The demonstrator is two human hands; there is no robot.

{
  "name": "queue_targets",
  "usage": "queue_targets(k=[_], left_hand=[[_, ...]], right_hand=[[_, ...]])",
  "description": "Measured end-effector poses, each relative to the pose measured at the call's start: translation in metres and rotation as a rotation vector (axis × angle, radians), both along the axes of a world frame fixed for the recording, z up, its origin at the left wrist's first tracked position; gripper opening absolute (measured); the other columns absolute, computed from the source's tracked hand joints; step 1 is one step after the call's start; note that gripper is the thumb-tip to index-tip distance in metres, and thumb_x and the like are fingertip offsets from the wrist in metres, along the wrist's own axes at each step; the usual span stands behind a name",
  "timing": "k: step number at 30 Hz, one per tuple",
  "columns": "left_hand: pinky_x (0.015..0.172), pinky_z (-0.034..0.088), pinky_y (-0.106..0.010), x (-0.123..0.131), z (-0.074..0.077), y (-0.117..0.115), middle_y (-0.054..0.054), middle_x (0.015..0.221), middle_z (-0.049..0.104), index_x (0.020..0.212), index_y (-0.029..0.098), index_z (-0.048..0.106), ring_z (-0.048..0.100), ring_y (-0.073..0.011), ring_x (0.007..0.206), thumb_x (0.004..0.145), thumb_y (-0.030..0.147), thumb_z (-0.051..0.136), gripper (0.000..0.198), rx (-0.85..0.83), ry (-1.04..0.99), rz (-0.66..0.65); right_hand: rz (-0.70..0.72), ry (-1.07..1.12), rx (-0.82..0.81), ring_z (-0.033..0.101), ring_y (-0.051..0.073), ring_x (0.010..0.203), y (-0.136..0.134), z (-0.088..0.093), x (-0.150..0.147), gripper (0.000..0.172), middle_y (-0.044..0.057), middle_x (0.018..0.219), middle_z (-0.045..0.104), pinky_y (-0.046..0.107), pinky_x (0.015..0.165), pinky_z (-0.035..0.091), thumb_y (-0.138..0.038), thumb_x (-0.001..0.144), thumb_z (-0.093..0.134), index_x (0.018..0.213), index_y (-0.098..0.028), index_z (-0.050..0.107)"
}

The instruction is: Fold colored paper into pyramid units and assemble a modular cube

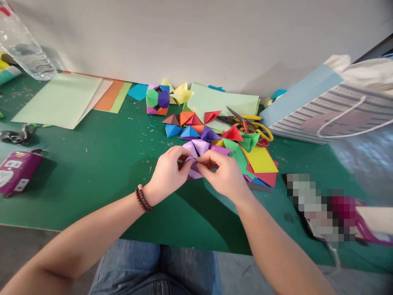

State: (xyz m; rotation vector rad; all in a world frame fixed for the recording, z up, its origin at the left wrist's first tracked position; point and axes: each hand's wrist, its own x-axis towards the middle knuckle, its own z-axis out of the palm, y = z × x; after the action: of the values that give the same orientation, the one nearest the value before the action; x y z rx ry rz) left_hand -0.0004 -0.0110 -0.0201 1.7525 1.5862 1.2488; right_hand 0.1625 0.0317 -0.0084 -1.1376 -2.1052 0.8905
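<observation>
Near the middle of the green table, my left hand (172, 170) and my right hand (222, 170) pinch a lilac folded paper piece (194, 173) between thumbs and fingertips. Part of this paper is hidden behind my fingers. Just beyond it lie more lilac folds (199, 146); whether they join the held piece I cannot tell. Several folded paper units sit close by, among them a blue one (188, 133), a red one (232, 133) and a green one (250, 141). A multicoloured paper ball (158, 99) stands farther back, beside a pale yellow folded paper (182, 94).
Scissors (260, 133) and yellow paper (260, 159) lie to the right, near a striped paper bag (331, 106). A blurred-out device (316, 209) is at the right front. Pale green sheets (61, 98), a water bottle (30, 53) and a purple box-like object (20, 172) occupy the left.
</observation>
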Motion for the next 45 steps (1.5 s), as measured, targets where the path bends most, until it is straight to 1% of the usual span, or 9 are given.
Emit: queue_targets(k=[6, 12, 18, 21, 25, 27, 35, 38, 45], left_hand=[[0.068, 0.054, -0.024, -0.001, 0.002, 0.002, -0.004, 0.085, 0.068, 0.083, 0.016, 0.063, 0.065, -0.0139, 0.08, 0.082, 0.012, 0.059, 0.006, -0.078, -0.133, -0.027], [0.093, 0.052, -0.028, -0.004, 0.01, 0.004, -0.006, 0.117, 0.069, 0.114, 0.018, 0.064, 0.064, -0.0167, 0.108, 0.093, 0.024, 0.046, 0.028, -0.234, -0.384, -0.144], [0.073, 0.057, -0.027, -0.002, 0.002, 0.002, -0.004, 0.09, 0.065, 0.119, 0.014, 0.06, 0.062, -0.0135, 0.079, 0.095, 0.028, 0.041, 0.034, -0.309, -0.449, -0.25], [0.067, 0.054, -0.024, -0.002, 0.004, 0.002, -0.003, 0.086, 0.063, 0.113, 0.014, 0.061, 0.061, -0.0118, 0.073, 0.095, 0.025, 0.039, 0.031, -0.286, -0.393, -0.23], [0.058, 0.043, -0.02, -0.005, 0.009, 0.003, 0.002, 0.066, 0.055, 0.076, 0.015, 0.057, 0.051, -0.0087, 0.06, 0.094, 0.021, 0.038, 0.027, -0.2, -0.142, -0.168], [0.055, 0.037, -0.02, -0.007, 0.01, 0.003, 0.003, 0.06, 0.051, 0.068, 0.016, 0.052, 0.047, -0.0081, 0.055, 0.094, 0.02, 0.039, 0.029, -0.17, -0.044, -0.153], [0.063, 0.046, -0.024, -0.005, 0.004, 0.0, -0.004, 0.079, 0.067, 0.093, 0.014, 0.064, 0.06, -0.013, 0.066, 0.093, 0.015, 0.04, 0.024, -0.132, 0.152, -0.244], [0.061, 0.048, -0.023, -0.005, 0.001, 0.002, -0.003, 0.076, 0.066, 0.093, 0.014, 0.065, 0.06, -0.0124, 0.064, 0.095, 0.021, 0.039, 0.026, -0.219, 0.036, -0.265], [0.072, 0.059, -0.029, -0.006, 0.006, 0.005, -0.006, 0.088, 0.069, 0.111, 0.014, 0.064, 0.07, -0.0153, 0.076, 0.091, 0.028, 0.049, 0.029, -0.514, -0.591, -0.325]], right_hand=[[0.008, -0.012, 0.002, 0.067, 0.017, 0.062, 0.001, 0.001, 0.001, 0.007, 0.001, 0.07, 0.07, 0.028, 0.057, 0.052, -0.023, 0.082, 0.062, 0.075, -0.021, 0.062], [-0.151, 0.179, 0.028, 0.067, 0.017, 0.065, 0.008, -0.007, 0.004, 0.005, 0.001, 0.073, 0.069, 0.029, 0.062, 0.054, -0.026, 0.083, 0.063, 0.08, -0.021, 0.061], [-0.154, 0.197, 0.117, 0.065, 0.015, 0.061, 0.006, -0.01, 0.002, 0.005, -0.001, 0.07, 0.067, 0.027, 0.059, 0.053, -0.024, 0.082, 0.063, 0.079, -0.022, 0.06], [-0.143, 0.179, 0.161, 0.064, 0.014, 0.061, 0.004, -0.008, 0.001, 0.004, -0.001, 0.07, 0.067, 0.026, 0.058, 0.053, -0.023, 0.081, 0.064, 0.079, -0.022, 0.06], [-0.117, 0.159, 0.166, 0.063, 0.014, 0.058, 0.003, -0.006, 0.0, 0.008, -0.002, 0.067, 0.066, 0.026, 0.056, 0.054, -0.019, 0.078, 0.065, 0.077, -0.023, 0.058], [-0.096, 0.153, 0.153, 0.063, 0.014, 0.058, 0.004, -0.006, 0.001, 0.008, -0.002, 0.067, 0.066, 0.025, 0.055, 0.054, -0.019, 0.078, 0.065, 0.077, -0.022, 0.057], [0.037, 0.111, 0.196, 0.066, 0.017, 0.075, 0.009, -0.006, 0.003, 0.01, 0.003, 0.09, 0.071, 0.029, 0.063, 0.056, -0.023, 0.085, 0.064, 0.095, -0.023, 0.069], [0.046, 0.128, 0.236, 0.065, 0.017, 0.074, 0.01, -0.006, 0.003, 0.008, 0.002, 0.086, 0.069, 0.028, 0.061, 0.054, -0.019, 0.086, 0.063, 0.09, -0.024, 0.069], [-0.008, 0.196, 0.247, 0.062, 0.016, 0.075, 0.008, -0.006, 0.002, 0.008, 0.001, 0.085, 0.064, 0.027, 0.059, 0.053, -0.017, 0.085, 0.063, 0.087, -0.024, 0.066]])
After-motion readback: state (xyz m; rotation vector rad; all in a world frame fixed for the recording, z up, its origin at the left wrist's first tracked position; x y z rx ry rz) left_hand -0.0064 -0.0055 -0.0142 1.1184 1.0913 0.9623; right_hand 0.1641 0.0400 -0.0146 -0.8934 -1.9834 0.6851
